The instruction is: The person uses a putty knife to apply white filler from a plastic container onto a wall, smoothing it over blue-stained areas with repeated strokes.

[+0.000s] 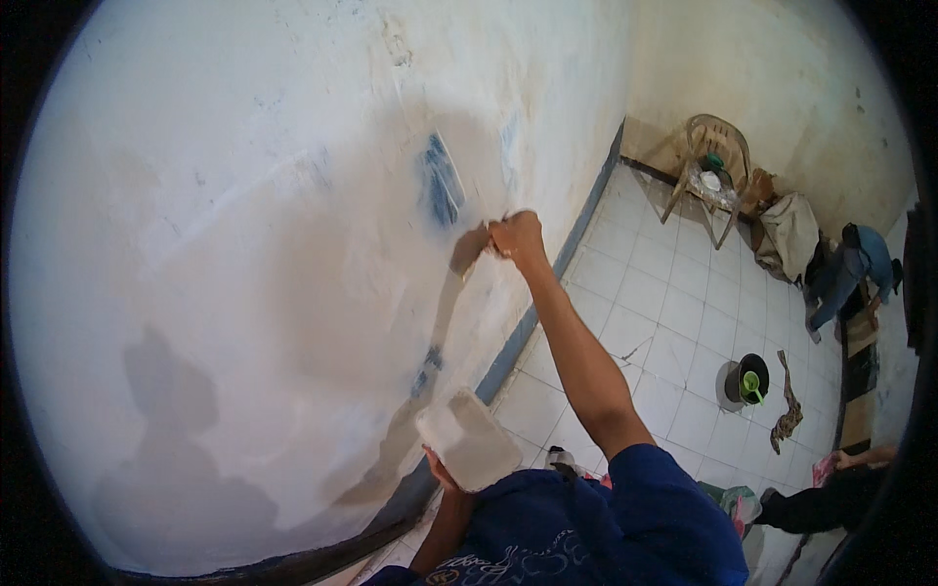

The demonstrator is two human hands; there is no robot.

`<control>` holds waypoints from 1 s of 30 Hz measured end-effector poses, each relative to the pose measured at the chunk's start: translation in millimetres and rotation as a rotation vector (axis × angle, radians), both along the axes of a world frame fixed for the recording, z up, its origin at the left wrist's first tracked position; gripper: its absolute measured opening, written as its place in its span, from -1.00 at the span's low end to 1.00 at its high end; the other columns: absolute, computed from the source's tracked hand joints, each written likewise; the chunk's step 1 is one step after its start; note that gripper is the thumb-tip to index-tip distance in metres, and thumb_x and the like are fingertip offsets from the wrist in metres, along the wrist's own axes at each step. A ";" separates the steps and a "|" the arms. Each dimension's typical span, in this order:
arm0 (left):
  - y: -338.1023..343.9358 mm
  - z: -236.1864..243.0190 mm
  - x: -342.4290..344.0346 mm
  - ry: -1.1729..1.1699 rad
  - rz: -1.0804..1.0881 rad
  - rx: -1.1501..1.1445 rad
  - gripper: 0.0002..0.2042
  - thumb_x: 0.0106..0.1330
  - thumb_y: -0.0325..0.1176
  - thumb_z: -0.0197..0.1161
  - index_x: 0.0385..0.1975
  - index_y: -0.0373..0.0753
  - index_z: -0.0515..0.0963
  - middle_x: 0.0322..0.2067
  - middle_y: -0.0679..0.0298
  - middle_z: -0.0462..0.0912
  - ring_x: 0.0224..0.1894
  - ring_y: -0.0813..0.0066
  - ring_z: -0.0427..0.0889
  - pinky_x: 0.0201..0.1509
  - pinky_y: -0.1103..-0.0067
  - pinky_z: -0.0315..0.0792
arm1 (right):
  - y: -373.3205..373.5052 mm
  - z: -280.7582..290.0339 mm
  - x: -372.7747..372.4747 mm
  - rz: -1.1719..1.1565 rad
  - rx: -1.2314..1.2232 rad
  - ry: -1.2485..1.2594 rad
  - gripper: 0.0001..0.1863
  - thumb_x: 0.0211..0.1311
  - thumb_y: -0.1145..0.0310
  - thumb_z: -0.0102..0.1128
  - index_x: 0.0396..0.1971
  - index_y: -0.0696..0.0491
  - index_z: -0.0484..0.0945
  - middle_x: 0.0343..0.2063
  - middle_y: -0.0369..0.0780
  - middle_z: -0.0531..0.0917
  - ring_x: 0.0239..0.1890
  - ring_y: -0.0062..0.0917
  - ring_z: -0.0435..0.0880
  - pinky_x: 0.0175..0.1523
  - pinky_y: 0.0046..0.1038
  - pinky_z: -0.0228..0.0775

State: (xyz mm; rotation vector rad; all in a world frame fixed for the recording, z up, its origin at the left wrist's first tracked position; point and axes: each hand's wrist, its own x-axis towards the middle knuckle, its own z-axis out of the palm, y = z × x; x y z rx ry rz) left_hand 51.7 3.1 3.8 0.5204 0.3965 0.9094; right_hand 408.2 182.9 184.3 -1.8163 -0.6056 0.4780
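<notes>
My right arm reaches up and forward, and my right hand (518,237) is closed close to the white wall (322,244). What it grips is hidden by the fingers and too small to name. Just above it, a dark blue patch (442,181) shows through the smeared white coating. Lower down, my left hand (442,471) holds a shallow pale rectangular tray (469,439) by its side, near the wall and in front of my blue shirt. The tray is tilted, and its inside looks whitish grey.
A blue skirting band (513,347) runs along the wall's foot. On the tiled floor stand a black bucket (731,384) with a green dipper (750,383), and a brown rag (785,415). A loaded plastic chair (718,142) is in the corner. Two other people are at the right.
</notes>
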 end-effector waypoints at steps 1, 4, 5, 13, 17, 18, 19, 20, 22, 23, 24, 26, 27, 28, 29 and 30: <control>-2.1 17.3 5.4 -0.053 -0.021 0.052 -0.12 0.23 0.46 -0.21 0.44 -0.01 -0.01 0.38 0.07 0.13 0.35 -0.07 0.24 0.33 -0.05 0.21 | 1.7 20.5 -5.8 0.019 0.024 0.008 -0.57 -0.10 0.22 0.41 -0.48 0.38 0.61 -0.35 0.22 0.66 -0.20 -0.03 0.71 -0.14 -0.21 0.55; -7.7 38.8 13.7 -0.063 0.053 -0.016 -0.09 0.20 0.49 -0.19 0.42 -0.04 0.04 0.36 0.03 0.17 0.31 -0.07 0.29 0.31 -0.04 0.24 | -9.1 86.7 -23.9 -0.011 0.070 -0.119 -0.61 -0.13 0.27 0.38 -0.54 0.37 0.60 -0.42 0.19 0.67 -0.26 -0.05 0.73 -0.19 -0.22 0.55; -7.1 34.4 11.5 -0.064 0.055 -0.018 -0.09 0.20 0.49 -0.19 0.42 -0.04 0.04 0.36 0.03 0.17 0.31 -0.07 0.29 0.31 -0.04 0.24 | -14.0 106.9 -28.1 -0.009 0.069 -0.119 -0.61 -0.13 0.27 0.38 -0.54 0.37 0.60 -0.42 0.19 0.67 -0.26 -0.05 0.73 -0.19 -0.22 0.55; 3.0 -19.4 2.7 -0.066 -0.066 -0.203 -0.11 0.20 0.46 -0.09 0.41 -0.04 0.10 0.32 0.01 0.25 0.27 -0.09 0.34 0.27 -0.05 0.30 | -49.3 238.4 -56.7 -0.023 0.413 -0.213 -0.63 -0.11 0.27 0.28 -0.78 0.30 0.47 -0.77 -0.19 0.49 -0.69 -0.49 0.43 -0.56 -0.38 0.24; -5.0 33.1 17.6 0.001 -0.032 -0.192 -0.12 0.21 0.45 -0.08 0.41 -0.05 0.10 0.31 0.03 0.27 0.28 -0.07 0.34 0.28 -0.05 0.30 | -93.6 260.0 -51.5 0.149 0.640 -0.100 -0.73 0.01 0.31 0.24 -0.64 0.24 0.56 -0.69 -0.28 0.50 -0.66 -0.63 0.36 -0.52 -0.51 0.14; -4.9 36.5 22.1 -0.063 -0.009 -0.144 -0.12 0.22 0.44 -0.08 0.41 -0.05 0.09 0.32 0.04 0.25 0.30 -0.07 0.33 0.28 -0.05 0.30 | -104.4 253.4 -45.3 0.143 0.612 -0.086 -0.75 0.02 0.31 0.24 -0.62 0.22 0.58 -0.68 -0.29 0.51 -0.66 -0.65 0.36 -0.53 -0.53 0.13; -4.4 28.4 18.1 -0.093 0.013 -0.122 -0.13 0.22 0.44 -0.09 0.41 -0.04 0.08 0.32 0.05 0.25 0.30 -0.06 0.32 0.28 -0.05 0.30 | -110.9 240.5 -38.7 0.142 0.581 -0.067 -0.78 0.04 0.32 0.25 -0.59 0.19 0.59 -0.67 -0.31 0.52 -0.66 -0.67 0.35 -0.53 -0.54 0.11; -4.4 21.0 16.5 -0.127 0.025 -0.100 -0.13 0.22 0.44 -0.09 0.41 -0.04 0.08 0.33 0.05 0.24 0.31 -0.06 0.32 0.28 -0.05 0.30 | -115.2 219.7 -29.3 0.119 0.553 -0.058 -0.79 0.03 0.32 0.26 -0.61 0.18 0.60 -0.68 -0.32 0.52 -0.67 -0.67 0.36 -0.54 -0.53 0.11; -1.1 -13.7 -1.3 -0.119 0.082 -0.083 -0.14 0.24 0.43 -0.10 0.42 -0.03 0.05 0.35 0.06 0.21 0.31 -0.05 0.31 0.28 -0.04 0.30 | -108.6 163.7 -12.2 0.077 0.438 -0.049 -0.78 0.03 0.33 0.27 -0.63 0.18 0.61 -0.70 -0.32 0.52 -0.69 -0.65 0.37 -0.56 -0.52 0.13; -0.7 -17.5 -2.6 -0.117 0.091 -0.079 -0.14 0.24 0.42 -0.11 0.43 -0.03 0.04 0.35 0.07 0.20 0.32 -0.05 0.30 0.28 -0.04 0.31 | -104.1 131.2 -1.5 0.040 0.343 -0.056 -0.77 0.02 0.34 0.27 -0.65 0.20 0.62 -0.70 -0.31 0.53 -0.70 -0.63 0.38 -0.57 -0.51 0.16; -4.1 0.5 3.1 -0.051 0.091 -0.080 -0.14 0.24 0.42 -0.11 0.43 -0.03 0.03 0.36 0.07 0.20 0.31 -0.05 0.31 0.27 -0.03 0.31 | -98.5 94.4 13.8 0.009 0.212 -0.138 -0.74 0.01 0.33 0.27 -0.67 0.23 0.62 -0.72 -0.25 0.55 -0.69 -0.58 0.44 -0.56 -0.47 0.22; -8.6 17.2 9.0 0.011 0.081 -0.076 -0.14 0.24 0.42 -0.11 0.43 -0.03 0.02 0.36 0.07 0.19 0.31 -0.04 0.31 0.27 -0.03 0.32 | -75.4 31.7 37.1 -0.046 0.052 -0.243 -0.71 -0.01 0.33 0.26 -0.69 0.29 0.60 -0.72 -0.12 0.59 -0.65 -0.49 0.55 -0.52 -0.40 0.34; -10.4 18.7 8.5 0.018 0.098 -0.029 -0.13 0.24 0.43 -0.12 0.43 -0.04 0.02 0.36 0.07 0.19 0.31 -0.04 0.31 0.26 -0.03 0.32 | -59.8 3.8 42.2 -0.070 0.021 -0.263 -0.69 -0.02 0.33 0.26 -0.69 0.32 0.59 -0.72 -0.04 0.60 -0.61 -0.44 0.60 -0.49 -0.36 0.40; -9.6 15.7 12.8 0.012 0.091 -0.004 -0.13 0.24 0.43 -0.12 0.43 -0.04 0.02 0.36 0.06 0.18 0.31 -0.04 0.31 0.26 -0.03 0.33 | -45.9 -17.1 50.8 -0.067 -0.010 -0.223 -0.66 -0.03 0.26 0.29 -0.64 0.31 0.60 -0.62 0.05 0.63 -0.50 -0.26 0.66 -0.36 -0.29 0.47; -8.4 12.1 14.6 0.009 0.094 0.019 -0.12 0.24 0.44 -0.12 0.43 -0.04 0.02 0.36 0.06 0.18 0.31 -0.03 0.31 0.26 -0.03 0.33 | -32.9 -26.2 53.2 -0.056 -0.039 -0.181 -0.61 -0.03 0.19 0.31 -0.58 0.30 0.62 -0.51 0.14 0.66 -0.38 -0.07 0.72 -0.23 -0.22 0.53; -6.9 7.4 11.5 -0.053 0.097 -0.024 -0.11 0.23 0.44 -0.12 0.43 -0.05 0.02 0.36 0.05 0.18 0.31 -0.05 0.31 0.25 -0.04 0.33 | -22.0 -16.2 44.2 -0.044 -0.047 -0.176 -0.61 -0.07 0.19 0.34 -0.58 0.31 0.61 -0.47 0.14 0.67 -0.36 -0.07 0.72 -0.21 -0.22 0.54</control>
